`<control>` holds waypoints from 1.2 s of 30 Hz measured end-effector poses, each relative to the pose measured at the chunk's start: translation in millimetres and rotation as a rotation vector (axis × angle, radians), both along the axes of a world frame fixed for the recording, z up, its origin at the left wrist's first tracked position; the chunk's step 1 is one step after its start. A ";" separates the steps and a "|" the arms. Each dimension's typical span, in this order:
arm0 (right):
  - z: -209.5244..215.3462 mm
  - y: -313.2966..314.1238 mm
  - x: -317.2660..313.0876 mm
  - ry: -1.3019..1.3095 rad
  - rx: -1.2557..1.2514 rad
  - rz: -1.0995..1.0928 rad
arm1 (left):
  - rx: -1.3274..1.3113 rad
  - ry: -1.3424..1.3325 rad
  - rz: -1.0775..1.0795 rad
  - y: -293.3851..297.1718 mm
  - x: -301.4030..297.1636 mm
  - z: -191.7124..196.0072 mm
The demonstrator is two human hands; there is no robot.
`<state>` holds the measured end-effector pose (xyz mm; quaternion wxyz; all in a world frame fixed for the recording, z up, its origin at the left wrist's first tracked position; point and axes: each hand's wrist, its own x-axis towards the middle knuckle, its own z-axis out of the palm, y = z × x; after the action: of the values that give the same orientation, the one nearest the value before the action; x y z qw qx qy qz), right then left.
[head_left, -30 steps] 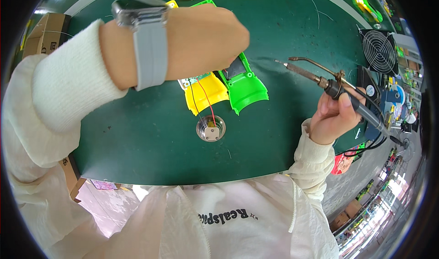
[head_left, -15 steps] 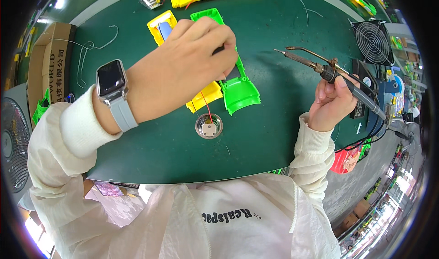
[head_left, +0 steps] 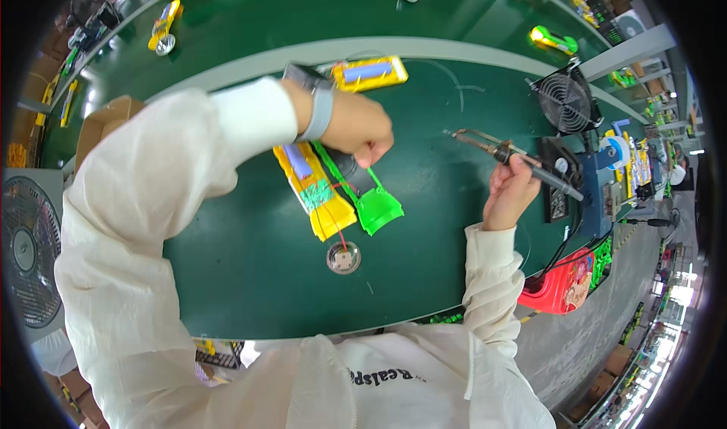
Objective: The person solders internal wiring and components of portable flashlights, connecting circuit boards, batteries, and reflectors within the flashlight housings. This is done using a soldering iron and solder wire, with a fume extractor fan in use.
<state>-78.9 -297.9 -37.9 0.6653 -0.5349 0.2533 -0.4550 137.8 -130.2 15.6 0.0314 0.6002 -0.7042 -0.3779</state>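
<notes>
Looking down at the green worktop [head_left: 250, 270], I see my left hand [head_left: 362, 130] curled into a loose fist over the green plastic part [head_left: 371, 202]. My fingers are closed around the dark upper end of this part, near the place where it meets the yellow plastic part [head_left: 314, 194], but I cannot tell exactly what the fingertips pinch, because the hand covers it. The green part lies just under and a little to the right of my left hand, with its wide end pointing toward me. The yellow part lies touching it on the left side, with a small blue-green board on top. A thin red wire [head_left: 338, 236] goes from the yellow part down to a small round speaker disc [head_left: 344, 258], which rests on the worktop nearer to my body, apart from both hands.

My right hand [head_left: 509, 194] is well apart to the right, with the fingers wrapped around the handle of a soldering iron [head_left: 515, 156]. The metal tip of the iron points to the left, toward the green part, but it stays in the air and does not touch it.

Behind my left hand, another yellow part with a blue piece [head_left: 369, 73] lies on the worktop. A small black fan [head_left: 564, 102] stands at the right.
</notes>
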 end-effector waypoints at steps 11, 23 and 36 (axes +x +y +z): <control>-3.5 -1.1 2.6 0.033 -0.002 0.018 | -0.626 -0.229 0.053 77.3 -3.7 24.2; -6.1 -1.4 3.4 0.037 0.009 0.033 | -0.847 -0.478 -0.049 141.5 -11.3 -8.1; -2.3 -14.4 4.1 -0.051 -0.123 -0.267 | -0.704 -0.329 -0.144 98.5 4.4 14.0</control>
<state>-74.8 -312.3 -40.2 0.5712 -0.5244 0.2767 -0.5676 142.2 -31.6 29.6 0.0953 0.5544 -0.8267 -0.0133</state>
